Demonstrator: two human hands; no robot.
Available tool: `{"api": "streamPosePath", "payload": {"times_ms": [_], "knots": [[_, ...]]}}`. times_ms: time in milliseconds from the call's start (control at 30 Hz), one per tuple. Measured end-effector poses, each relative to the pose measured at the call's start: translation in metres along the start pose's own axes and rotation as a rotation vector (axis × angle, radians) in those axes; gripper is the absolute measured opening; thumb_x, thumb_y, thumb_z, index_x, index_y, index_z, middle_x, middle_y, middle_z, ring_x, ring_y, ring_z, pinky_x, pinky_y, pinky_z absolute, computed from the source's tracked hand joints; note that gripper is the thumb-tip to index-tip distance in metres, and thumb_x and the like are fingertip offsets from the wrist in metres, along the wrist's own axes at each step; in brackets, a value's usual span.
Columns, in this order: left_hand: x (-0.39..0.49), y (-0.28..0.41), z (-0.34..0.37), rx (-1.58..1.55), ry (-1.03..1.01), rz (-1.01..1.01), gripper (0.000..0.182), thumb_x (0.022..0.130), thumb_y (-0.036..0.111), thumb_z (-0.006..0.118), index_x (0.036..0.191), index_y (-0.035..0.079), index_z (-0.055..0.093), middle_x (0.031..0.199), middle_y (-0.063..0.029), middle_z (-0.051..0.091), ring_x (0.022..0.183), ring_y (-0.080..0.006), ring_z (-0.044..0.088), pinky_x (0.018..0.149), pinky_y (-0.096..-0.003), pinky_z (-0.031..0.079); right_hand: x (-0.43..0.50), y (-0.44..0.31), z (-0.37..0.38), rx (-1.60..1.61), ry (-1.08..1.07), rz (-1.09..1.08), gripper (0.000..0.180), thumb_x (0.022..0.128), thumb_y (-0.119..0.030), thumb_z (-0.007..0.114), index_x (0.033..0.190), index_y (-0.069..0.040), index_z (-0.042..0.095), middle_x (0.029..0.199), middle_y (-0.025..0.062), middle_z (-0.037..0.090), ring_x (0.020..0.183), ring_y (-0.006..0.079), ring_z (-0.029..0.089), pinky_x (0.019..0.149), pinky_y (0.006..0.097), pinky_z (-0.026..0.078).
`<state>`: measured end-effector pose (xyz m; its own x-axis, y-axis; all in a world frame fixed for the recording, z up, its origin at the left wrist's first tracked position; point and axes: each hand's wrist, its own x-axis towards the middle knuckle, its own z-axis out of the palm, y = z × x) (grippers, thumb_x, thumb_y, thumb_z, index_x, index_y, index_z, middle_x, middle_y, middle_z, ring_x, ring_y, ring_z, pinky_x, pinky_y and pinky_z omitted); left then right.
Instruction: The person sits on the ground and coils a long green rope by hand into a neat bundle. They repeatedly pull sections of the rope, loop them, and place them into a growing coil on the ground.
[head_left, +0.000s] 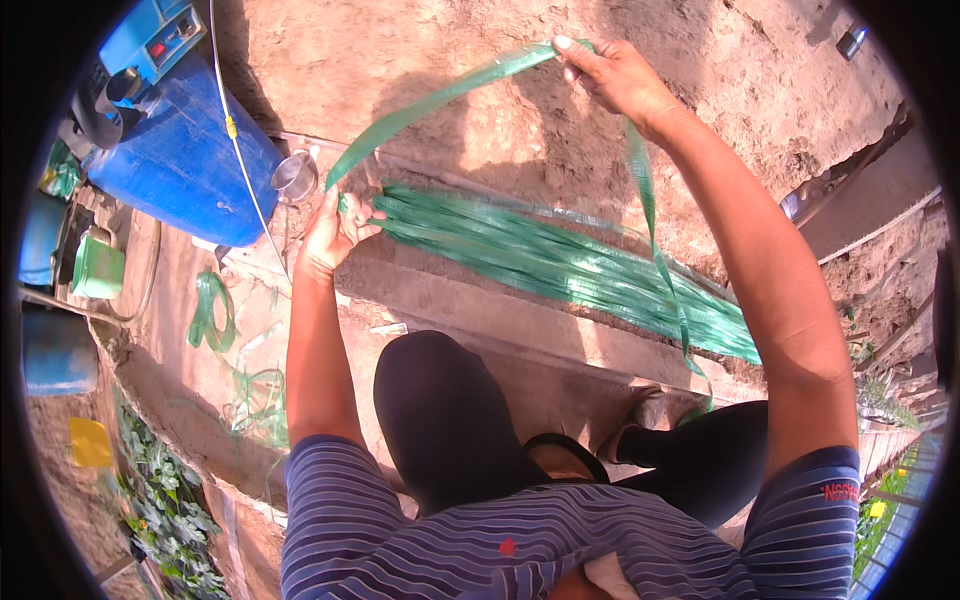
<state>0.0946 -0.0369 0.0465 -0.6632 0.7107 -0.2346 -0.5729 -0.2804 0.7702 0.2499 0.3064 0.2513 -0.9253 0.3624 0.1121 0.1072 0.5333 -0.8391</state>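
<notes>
A flat green plastic strip (442, 105) arcs through the air between my two hands. My left hand (334, 231) pinches one part of it, close to the near end of a long bundle of green plastic strips (562, 262). Whether the left fingers also grip the bundle's end cannot be told. Higher up and to the right, my right hand (616, 79) holds the strip between thumb and fingers. From the right hand a twisted length of strip (651, 217) hangs down across the bundle towards my foot. The bundle lies stretched out on the ground in front of my knees.
A blue plastic barrel (187, 161) stands at upper left, a metal cup (294, 177) beside it. A thin white hose (241, 154) crosses in front. Loose green strips (211, 311) and a tangle (259, 397) lie left of my arm. A green container (99, 264) and leafy plants (169, 502) are farther left.
</notes>
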Motion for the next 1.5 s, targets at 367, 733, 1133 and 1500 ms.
{"api": "streamPosePath", "payload": {"times_ms": [367,733,1133,1500], "knots": [[0.073,-0.003,-0.016,0.128,0.53,-0.138,0.042,0.093,0.048,0.033,0.063,0.019,0.04,0.05,0.0037,0.038,0.046,-0.0132,0.044,0.039,-0.0239,0.023,0.066,0.078,0.09,-0.105,0.08,0.07,0.066,0.086,-0.061,0.044,0.057,-0.006,0.065,0.055,0.0087,0.053,0.06,0.021,0.052,0.066,0.0337,0.044],[0.059,0.03,0.005,0.183,0.37,0.168,0.048,0.093,0.047,0.035,0.056,0.017,0.035,0.045,0.0028,0.033,0.037,-0.0106,0.031,0.037,-0.0257,0.021,0.08,0.072,0.105,0.376,0.119,-0.006,0.055,0.09,-0.052,0.047,0.067,-0.004,0.061,0.052,-0.0025,0.043,0.046,0.0073,0.037,0.044,0.023,0.031],[0.114,-0.092,-0.114,0.911,0.847,-0.117,0.037,0.092,0.034,0.047,0.072,0.004,0.054,0.054,-0.004,0.05,0.039,-0.0158,0.047,0.035,-0.0316,0.034,0.058,0.184,0.12,-0.498,-0.425,0.3,0.04,0.093,-0.044,0.042,0.095,-0.017,0.07,0.079,0.012,0.062,0.081,0.0309,0.06,0.075,0.0392,0.048],[0.082,-0.08,-0.125,-0.065,0.377,-0.256,0.008,0.086,0.014,0.062,0.091,0.009,0.06,0.075,-0.0016,0.059,0.069,-0.0134,0.056,0.062,-0.0258,0.048,0.009,0.224,0.071,-0.343,-0.609,0.373,0.05,0.089,-0.044,0.051,0.059,-0.005,0.061,0.065,0.0125,0.058,0.069,0.0251,0.055,0.07,0.0379,0.044]]}}
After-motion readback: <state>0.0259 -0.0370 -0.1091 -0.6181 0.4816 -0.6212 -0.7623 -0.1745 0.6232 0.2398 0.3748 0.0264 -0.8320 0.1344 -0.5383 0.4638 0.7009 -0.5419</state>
